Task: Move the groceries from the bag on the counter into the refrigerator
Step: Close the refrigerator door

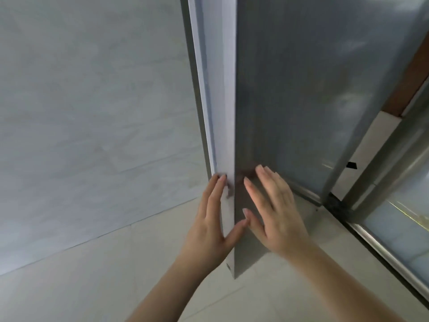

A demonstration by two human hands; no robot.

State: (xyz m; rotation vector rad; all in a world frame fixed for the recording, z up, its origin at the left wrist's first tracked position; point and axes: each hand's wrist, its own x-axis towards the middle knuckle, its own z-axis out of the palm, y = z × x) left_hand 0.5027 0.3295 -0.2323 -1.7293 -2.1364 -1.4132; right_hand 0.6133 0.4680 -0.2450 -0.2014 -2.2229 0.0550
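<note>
Your way is blocked by the refrigerator door [290, 89] dead ahead. The tiled wall [92, 101] closes the left, a sliding glass door frame [371, 177] the right; floor [116, 275] below stays open.

Below my arms, across the bottom of the frame, runs a pale tiled floor [92, 287] with thin grout lines. On it, at centre, stands the grey refrigerator [290, 89]; along the right edge a metal door track [383, 249] lies on it.
</note>
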